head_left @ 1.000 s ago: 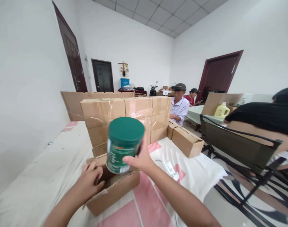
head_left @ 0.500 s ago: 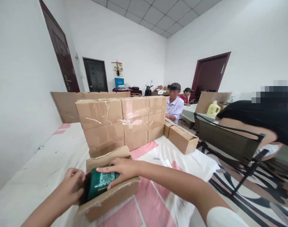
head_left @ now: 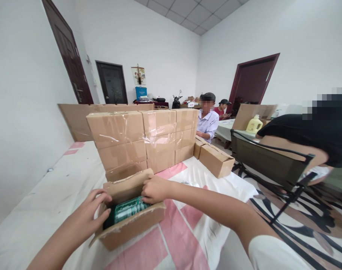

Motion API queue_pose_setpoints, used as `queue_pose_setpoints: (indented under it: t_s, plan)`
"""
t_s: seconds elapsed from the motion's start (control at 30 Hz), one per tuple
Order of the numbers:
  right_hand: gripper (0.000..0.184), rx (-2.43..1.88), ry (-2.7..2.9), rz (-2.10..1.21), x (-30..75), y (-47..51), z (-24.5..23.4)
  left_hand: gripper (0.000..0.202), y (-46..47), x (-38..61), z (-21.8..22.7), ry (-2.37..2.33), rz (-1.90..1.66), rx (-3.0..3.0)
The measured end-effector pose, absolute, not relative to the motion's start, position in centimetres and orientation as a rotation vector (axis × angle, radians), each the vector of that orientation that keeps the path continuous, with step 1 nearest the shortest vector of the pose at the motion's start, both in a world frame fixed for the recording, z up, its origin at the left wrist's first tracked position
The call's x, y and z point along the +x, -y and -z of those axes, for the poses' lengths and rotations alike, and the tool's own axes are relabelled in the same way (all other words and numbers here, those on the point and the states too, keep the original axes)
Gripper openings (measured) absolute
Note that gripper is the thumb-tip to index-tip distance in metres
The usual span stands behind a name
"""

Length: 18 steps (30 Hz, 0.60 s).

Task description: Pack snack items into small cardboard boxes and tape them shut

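Lengthwise, a green canister lay on its side within an open cardboard box, its long axis pointing from about eight o'clock to two. The curved wall shone a little, banded in deep green and a paler, silvery green with print too small to read; the eight o'clock end sank into near-black shadow, while the other passed close under the right hand. That hand sat at the box's two o'clock corner, fingers curled and tips hidden, so whether it gripped the canister could not be told. At nine o'clock, the left hand was open and held nothing, thumb and fingers parted over the box's end. The box's front edge looked ragged. At twelve o'clock rose a stack of taped cartons, glossy in places. Another carton lay at two o'clock on the pink-and-white cloth, and farther out that way stood a yellow jug.
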State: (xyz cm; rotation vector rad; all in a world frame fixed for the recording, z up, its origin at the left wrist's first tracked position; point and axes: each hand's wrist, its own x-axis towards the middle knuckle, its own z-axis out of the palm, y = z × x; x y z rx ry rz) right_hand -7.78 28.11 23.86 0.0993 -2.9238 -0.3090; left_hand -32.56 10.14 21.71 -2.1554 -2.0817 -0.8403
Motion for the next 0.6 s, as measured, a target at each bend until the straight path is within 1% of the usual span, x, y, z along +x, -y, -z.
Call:
queue_pose_setpoints:
  t_s: [0.07,0.13,0.2,0.3,0.4,0.43,0.47,0.53,0.57,0.6]
  plan:
    - [0.036,0.166,2.913,0.307,-7.8,-28.5,-23.7,0.026,-10.4,-32.1,-21.8,2.065,0.813,-2.18]
    - [0.041,0.221,2.868,0.232,-7.8,-28.8,-23.7,0.03,-10.6,-31.6,-22.1,2.075,0.802,-2.188]
    - [0.041,0.21,2.75,0.015,-7.4,-29.0,-23.8,0.036,-10.7,-31.1,-22.5,2.141,0.805,-2.206]
    - [0.032,0.051,2.473,-0.419,-6.2,-29.0,-23.4,0.041,-10.6,-30.8,-23.0,2.374,0.793,-2.251]
    - [0.026,-0.088,2.298,-0.605,-5.1,-28.7,-21.7,0.04,-10.7,-31.6,-22.3,2.472,0.759,-2.306]
    - [0.029,-0.158,2.23,-0.646,-4.9,-28.5,-21.0,0.039,-10.9,-32.1,-21.7,2.421,0.756,-2.315]
    - [0.039,-0.25,2.136,-0.721,-4.9,-28.4,-20.2,0.038,-11.2,-32.7,-21.0,2.353,0.75,-2.291]
    - [0.069,-0.438,1.872,-0.992,-5.1,-28.2,-18.6,0.041,-11.8,-33.8,-19.6,2.228,0.741,-2.145]
    - [0.077,-0.499,1.745,-1.146,-5.4,-28.1,-17.9,0.045,-12.1,-34.2,-19.0,2.184,0.742,-2.073]
    - [0.078,-0.527,1.648,-1.285,-5.7,-28.1,-17.3,0.052,-12.4,-34.5,-18.7,2.168,0.755,-2.026]
